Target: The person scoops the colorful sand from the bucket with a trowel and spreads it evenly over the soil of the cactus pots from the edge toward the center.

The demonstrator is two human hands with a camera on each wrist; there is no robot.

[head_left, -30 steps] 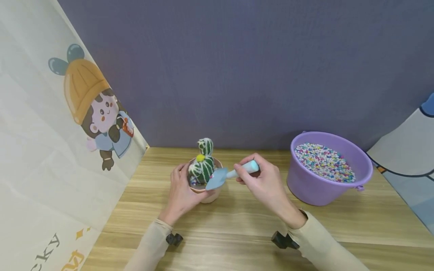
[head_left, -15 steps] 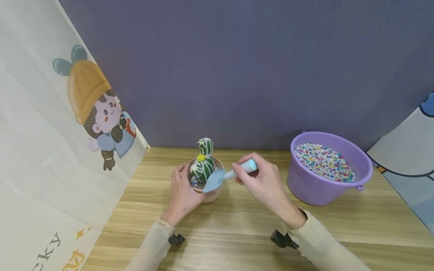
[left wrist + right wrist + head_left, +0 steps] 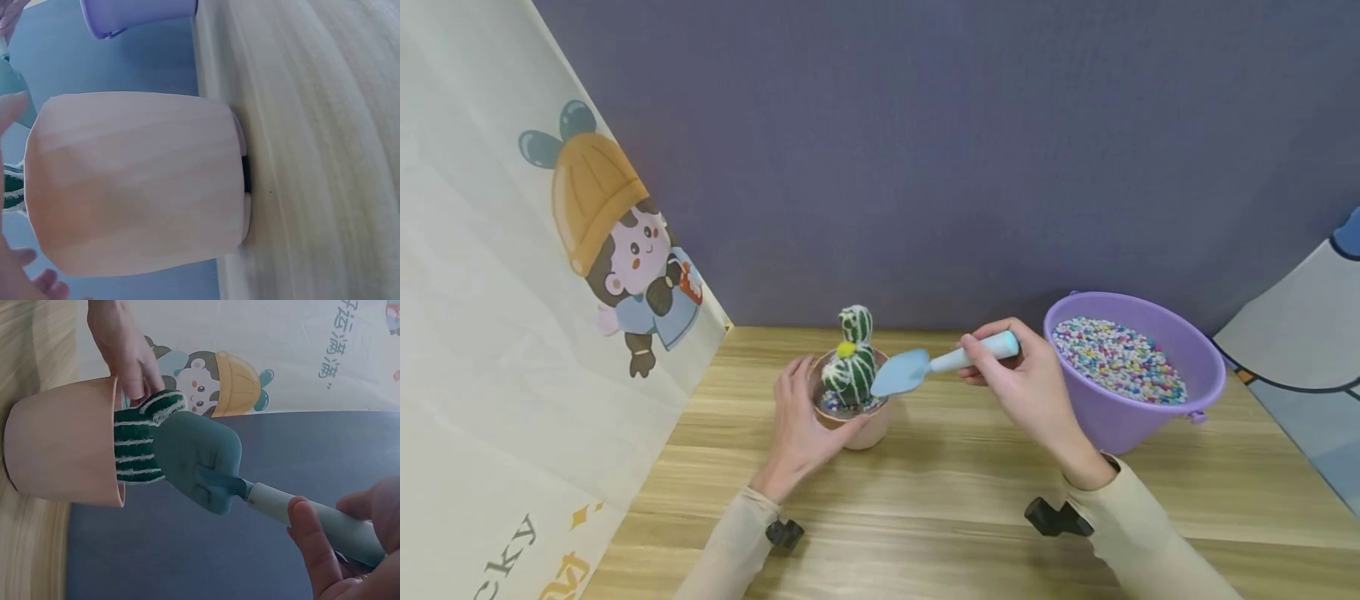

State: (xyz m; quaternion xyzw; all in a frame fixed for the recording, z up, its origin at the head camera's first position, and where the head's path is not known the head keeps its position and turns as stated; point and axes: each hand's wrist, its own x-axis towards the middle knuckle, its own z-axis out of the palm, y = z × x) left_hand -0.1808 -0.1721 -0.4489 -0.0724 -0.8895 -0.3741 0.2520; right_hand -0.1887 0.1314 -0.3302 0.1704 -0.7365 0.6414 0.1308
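A green knitted cactus (image 3: 854, 377) with white stripes and a yellow flower stands in a pale pink flower pot (image 3: 870, 432). Small coloured beads lie round its base. My left hand (image 3: 801, 432) holds the pot near its rim, thumb at the front and fingers on the left side. To the right, my right hand (image 3: 1028, 385) grips a light blue toy trowel (image 3: 901, 372) by its handle. The blade is beside the cactus, raised above the pot's right rim. In the right wrist view the trowel (image 3: 197, 459) shows its underside, partly covering the cactus (image 3: 134, 447).
A purple bucket (image 3: 1108, 421) with many multicoloured beads (image 3: 1120, 360) in it stands on the right, close behind my right hand. The wooden table (image 3: 925, 500) meets a dark blue back panel (image 3: 925, 167). A white printed sheet (image 3: 490, 292) hangs at the left.
My right hand has moved up and to the right, drawing the trowel away from the pot's front rim. The pink bead seen on the blade earlier is gone. My left hand stays at the pot.
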